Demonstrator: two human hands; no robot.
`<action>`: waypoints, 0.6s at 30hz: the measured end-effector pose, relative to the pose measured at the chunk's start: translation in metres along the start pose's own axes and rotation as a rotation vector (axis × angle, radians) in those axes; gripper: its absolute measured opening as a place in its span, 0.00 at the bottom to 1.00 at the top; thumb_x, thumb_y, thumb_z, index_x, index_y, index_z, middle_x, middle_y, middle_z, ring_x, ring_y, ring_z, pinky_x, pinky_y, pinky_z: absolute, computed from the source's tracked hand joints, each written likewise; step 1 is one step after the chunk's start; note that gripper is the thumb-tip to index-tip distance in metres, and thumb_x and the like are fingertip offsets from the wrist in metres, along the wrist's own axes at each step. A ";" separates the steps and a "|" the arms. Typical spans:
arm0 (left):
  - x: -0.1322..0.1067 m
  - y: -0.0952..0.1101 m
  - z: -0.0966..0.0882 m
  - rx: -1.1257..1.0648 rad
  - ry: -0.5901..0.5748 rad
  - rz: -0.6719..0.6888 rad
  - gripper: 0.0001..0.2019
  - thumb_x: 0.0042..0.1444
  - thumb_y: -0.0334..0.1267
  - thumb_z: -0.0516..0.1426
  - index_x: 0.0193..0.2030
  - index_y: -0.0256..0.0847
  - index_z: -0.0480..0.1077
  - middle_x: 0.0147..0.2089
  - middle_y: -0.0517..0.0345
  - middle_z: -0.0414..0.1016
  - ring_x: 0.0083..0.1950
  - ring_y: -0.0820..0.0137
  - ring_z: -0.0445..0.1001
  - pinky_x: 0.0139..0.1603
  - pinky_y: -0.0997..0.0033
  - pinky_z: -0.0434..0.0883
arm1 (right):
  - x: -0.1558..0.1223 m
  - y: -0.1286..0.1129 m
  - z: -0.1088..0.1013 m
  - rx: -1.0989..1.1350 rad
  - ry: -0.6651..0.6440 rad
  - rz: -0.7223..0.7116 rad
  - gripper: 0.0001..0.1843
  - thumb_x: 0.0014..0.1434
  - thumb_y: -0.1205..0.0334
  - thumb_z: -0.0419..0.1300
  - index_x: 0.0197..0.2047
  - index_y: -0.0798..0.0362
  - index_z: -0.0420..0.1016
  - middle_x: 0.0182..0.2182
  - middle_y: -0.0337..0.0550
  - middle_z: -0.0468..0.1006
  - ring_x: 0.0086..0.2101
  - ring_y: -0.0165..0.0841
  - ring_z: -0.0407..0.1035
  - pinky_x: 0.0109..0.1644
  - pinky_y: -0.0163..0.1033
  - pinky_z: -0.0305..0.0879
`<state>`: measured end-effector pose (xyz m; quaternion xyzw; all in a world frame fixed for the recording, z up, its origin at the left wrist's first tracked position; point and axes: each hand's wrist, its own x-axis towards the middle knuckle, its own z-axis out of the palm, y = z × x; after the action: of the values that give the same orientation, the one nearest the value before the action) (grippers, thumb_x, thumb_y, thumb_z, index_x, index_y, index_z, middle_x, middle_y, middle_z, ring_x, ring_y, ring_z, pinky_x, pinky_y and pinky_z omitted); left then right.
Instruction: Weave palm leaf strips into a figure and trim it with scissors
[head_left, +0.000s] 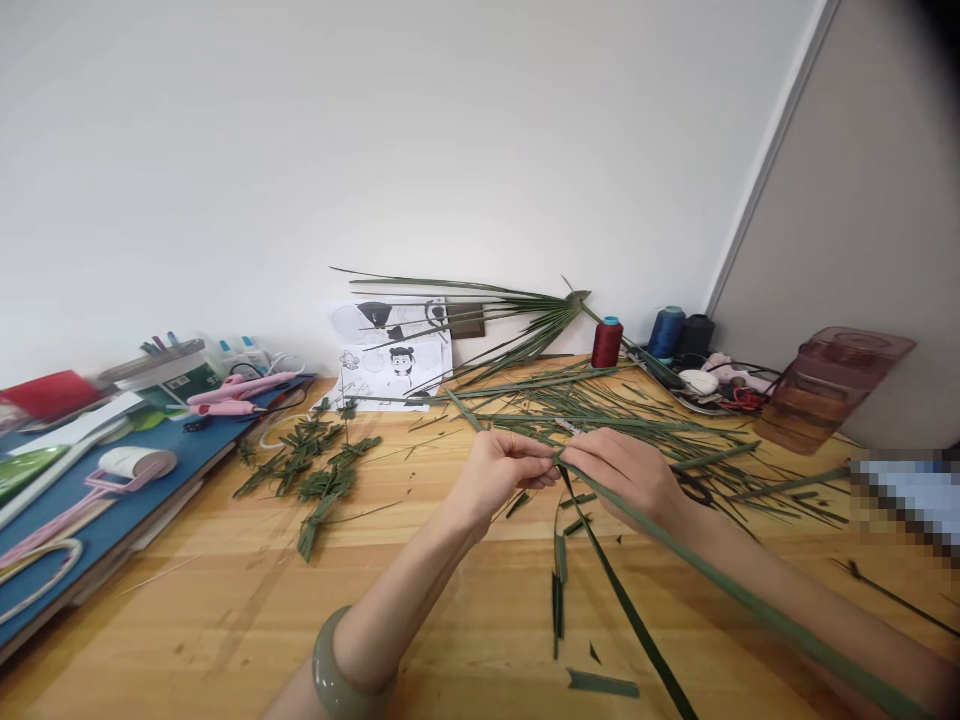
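Close together above the middle of the table, both my hands pinch long green palm leaf strips [630,610]. My left hand [510,470], with a ring and a bangle on that arm, grips the strips where they cross. Right beside it, my right hand [630,475] has its fingers closed on the same crossing. One strip runs down towards the front edge, and another passes over my right forearm to the lower right. The fold between the fingertips is mostly hidden. Below lie short cut leaf pieces [602,684].
Loose palm leaves [675,430] cover the table's back right, near a fan leaf [540,315], a red thread spool [607,343] and a pink bottle [825,390]. Woven leaf pieces [326,470] lie left of centre. Beyond them are a printed drawing sheet [360,385] and a pink glue gun [232,392].
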<state>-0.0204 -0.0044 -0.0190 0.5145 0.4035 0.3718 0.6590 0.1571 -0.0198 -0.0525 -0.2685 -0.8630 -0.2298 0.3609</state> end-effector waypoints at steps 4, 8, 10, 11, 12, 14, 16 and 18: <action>-0.001 0.001 0.001 0.018 0.004 0.003 0.06 0.38 0.27 0.56 0.26 0.32 0.74 0.21 0.55 0.74 0.25 0.73 0.72 0.33 0.72 0.69 | -0.004 0.003 0.007 0.022 -0.001 0.048 0.16 0.51 0.76 0.51 0.44 0.57 0.65 0.36 0.50 0.72 0.37 0.36 0.64 0.39 0.42 0.65; 0.000 0.000 0.002 0.073 0.000 0.022 0.07 0.41 0.34 0.58 0.24 0.32 0.74 0.21 0.54 0.74 0.25 0.73 0.71 0.31 0.74 0.68 | -0.006 0.002 0.010 0.063 -0.012 0.074 0.16 0.52 0.76 0.50 0.43 0.55 0.65 0.36 0.49 0.71 0.37 0.36 0.63 0.41 0.42 0.64; 0.001 -0.002 0.002 0.097 0.007 0.029 0.07 0.40 0.35 0.59 0.24 0.32 0.74 0.22 0.54 0.74 0.25 0.74 0.70 0.30 0.75 0.67 | -0.005 0.000 0.010 0.090 -0.012 0.100 0.15 0.52 0.75 0.50 0.42 0.54 0.65 0.35 0.48 0.71 0.37 0.35 0.63 0.41 0.42 0.64; 0.001 -0.002 0.002 0.100 0.013 0.030 0.06 0.39 0.34 0.59 0.25 0.32 0.74 0.22 0.54 0.74 0.25 0.74 0.70 0.30 0.75 0.67 | -0.004 -0.002 0.009 0.106 -0.012 0.119 0.14 0.53 0.75 0.50 0.42 0.54 0.66 0.34 0.47 0.71 0.37 0.35 0.63 0.40 0.42 0.64; 0.001 -0.003 0.002 0.097 0.017 0.029 0.06 0.39 0.33 0.59 0.25 0.32 0.74 0.22 0.54 0.74 0.25 0.74 0.70 0.31 0.75 0.67 | -0.003 -0.003 0.008 0.123 -0.015 0.144 0.12 0.53 0.74 0.50 0.41 0.54 0.66 0.34 0.47 0.71 0.36 0.34 0.63 0.40 0.41 0.64; 0.001 -0.004 0.002 0.092 0.025 0.032 0.05 0.39 0.32 0.59 0.25 0.33 0.74 0.21 0.55 0.74 0.25 0.74 0.70 0.30 0.75 0.67 | 0.001 -0.006 0.005 0.159 -0.026 0.197 0.10 0.54 0.73 0.49 0.39 0.54 0.67 0.32 0.46 0.70 0.34 0.33 0.63 0.37 0.40 0.64; 0.001 -0.004 0.003 0.093 0.037 0.042 0.05 0.39 0.31 0.58 0.25 0.33 0.74 0.21 0.55 0.73 0.25 0.74 0.70 0.30 0.75 0.66 | 0.005 -0.008 0.002 0.194 -0.038 0.248 0.09 0.55 0.72 0.49 0.36 0.54 0.67 0.31 0.46 0.70 0.34 0.34 0.63 0.37 0.40 0.63; 0.001 -0.004 0.003 0.097 0.050 0.055 0.04 0.39 0.30 0.58 0.24 0.33 0.74 0.20 0.56 0.73 0.25 0.74 0.70 0.30 0.75 0.66 | 0.008 -0.008 0.000 0.231 -0.050 0.289 0.08 0.55 0.71 0.50 0.34 0.53 0.68 0.34 0.47 0.70 0.38 0.36 0.62 0.41 0.43 0.62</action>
<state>-0.0172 -0.0056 -0.0225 0.5471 0.4231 0.3825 0.6126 0.1472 -0.0229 -0.0484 -0.3520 -0.8449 -0.0682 0.3969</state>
